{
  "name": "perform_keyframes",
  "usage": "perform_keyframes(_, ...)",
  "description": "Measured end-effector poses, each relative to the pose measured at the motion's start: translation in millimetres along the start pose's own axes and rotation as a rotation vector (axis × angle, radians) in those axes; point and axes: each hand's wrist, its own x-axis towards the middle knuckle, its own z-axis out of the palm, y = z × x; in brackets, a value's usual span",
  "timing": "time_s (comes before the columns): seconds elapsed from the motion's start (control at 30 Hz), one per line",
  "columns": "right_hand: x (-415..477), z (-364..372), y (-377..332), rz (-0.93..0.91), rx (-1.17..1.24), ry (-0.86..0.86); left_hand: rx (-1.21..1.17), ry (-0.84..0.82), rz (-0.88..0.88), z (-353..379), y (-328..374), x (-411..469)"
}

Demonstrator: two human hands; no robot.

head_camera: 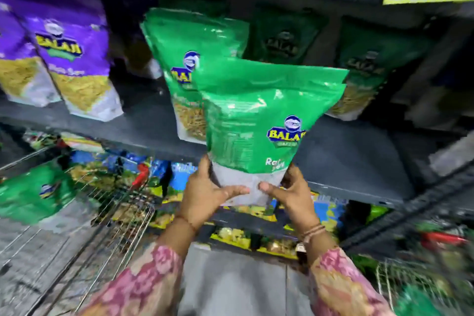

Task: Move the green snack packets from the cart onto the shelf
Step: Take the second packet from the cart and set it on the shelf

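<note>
Both hands, left (205,195) and right (292,195), clamp the bottom of a green packet (256,120) held before the shelf (346,161). Another green packet (189,64) stands just behind; purple packets (64,59) far left; cart (123,213) near left.

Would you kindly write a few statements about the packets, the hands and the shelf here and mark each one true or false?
1. Both hands, the left hand and the right hand, hold the green packet at its bottom edge. True.
2. The held packet hangs upside down. False: its logo reads upright, with the pale bottom end in the grip.
3. The purple packets stand on the shelf to the left of the green ones. True.
4. The wire cart holds no green packet. False: one green packet lies there, at lower left.
5. Another green packet stands on the shelf behind the held one. True.
</note>
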Motion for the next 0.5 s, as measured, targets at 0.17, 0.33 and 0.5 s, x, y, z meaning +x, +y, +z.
perform_keyframes(0.17,43,-39,-14,-0.079,0.049,0.168,-0.064,-0.179,0.063,50,30,71)
perform_keyframes(0.33,84,-51,-12,-0.055,0.047,0.251,-0.011,-0.227,0.085,71,37,122)
perform_keyframes(0.5,102,-50,-6,-0.013,0.011,0.254,-0.110,-0.268,0.032,76,29,136)
